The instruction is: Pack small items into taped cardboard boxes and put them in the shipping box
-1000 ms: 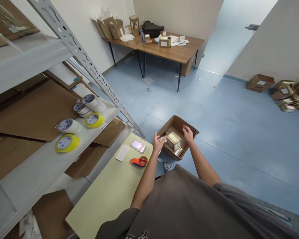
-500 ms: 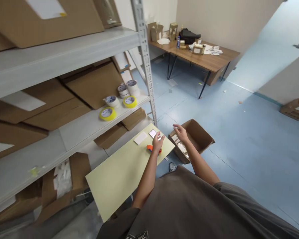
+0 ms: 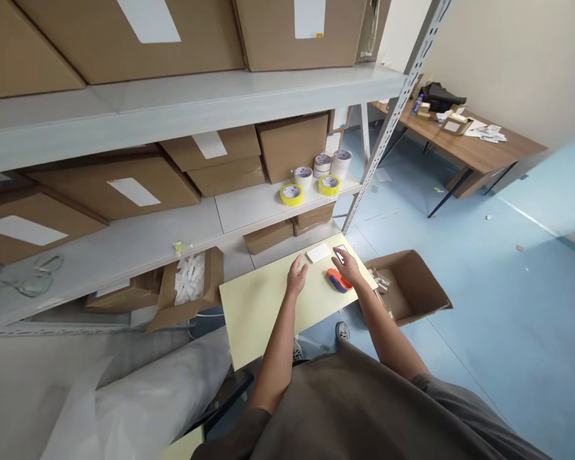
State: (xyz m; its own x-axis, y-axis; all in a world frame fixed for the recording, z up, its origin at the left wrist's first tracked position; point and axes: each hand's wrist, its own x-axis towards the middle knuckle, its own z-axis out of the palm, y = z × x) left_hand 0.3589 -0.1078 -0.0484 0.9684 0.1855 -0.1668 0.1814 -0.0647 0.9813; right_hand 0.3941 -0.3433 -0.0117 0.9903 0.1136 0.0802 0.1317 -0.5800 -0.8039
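Note:
My left hand (image 3: pixel 296 276) hovers over the pale yellow board (image 3: pixel 259 300), its fingers apart and nothing in them. To its upper right lies a white flat box (image 3: pixel 318 253). My right hand (image 3: pixel 347 266) is at the board's right part, fingers spread, partly covering a phone (image 3: pixel 342 251) with a lit screen; whether it touches the phone I cannot tell. Just below that hand, an orange and blue tape dispenser (image 3: pixel 338 280) rests on the board.
Metal shelving (image 3: pixel 287 214) holds cardboard boxes and several tape rolls (image 3: pixel 291 194). An open carton (image 3: pixel 419 281) stands on the floor right of the board. A wooden table (image 3: pixel 479 150) with clutter is at the back right. White wrapped material (image 3: pixel 163 390) lies lower left.
The view has turned left. My left hand has moved from over the tape dispenser to left of the white box; my right hand has come from beside the open carton to over the phone.

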